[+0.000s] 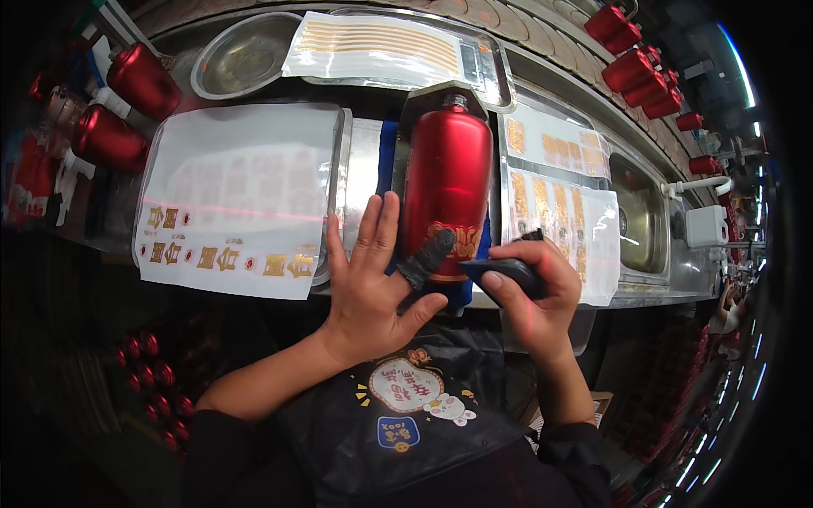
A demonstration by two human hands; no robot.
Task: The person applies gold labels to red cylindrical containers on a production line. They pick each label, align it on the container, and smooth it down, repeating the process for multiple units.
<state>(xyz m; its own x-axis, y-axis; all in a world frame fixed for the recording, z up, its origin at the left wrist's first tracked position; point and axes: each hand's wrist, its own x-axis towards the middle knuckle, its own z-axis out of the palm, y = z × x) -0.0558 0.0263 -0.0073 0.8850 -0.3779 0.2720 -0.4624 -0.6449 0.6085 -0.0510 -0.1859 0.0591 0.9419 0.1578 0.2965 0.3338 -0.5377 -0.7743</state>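
A glossy red bottle lies on its side in the middle, neck away from me, on a dark holder and a blue cloth. Gold lettering runs across its near end. My left hand is open, fingers spread, at the bottle's left. Its index finger wears a black finger cover and rests on the lettering. Between the thumb and fingers of my right hand is a dark, flat scraper-like piece. Its pointed end is close to the bottle's lower right edge; whether it touches cannot be told.
Left stands a tray with a decal sheet; more decal sheets lie right. Behind are a metal bowl and a sheet of gold stripes. A sink is far right. Red bottles stand left and along the conveyor.
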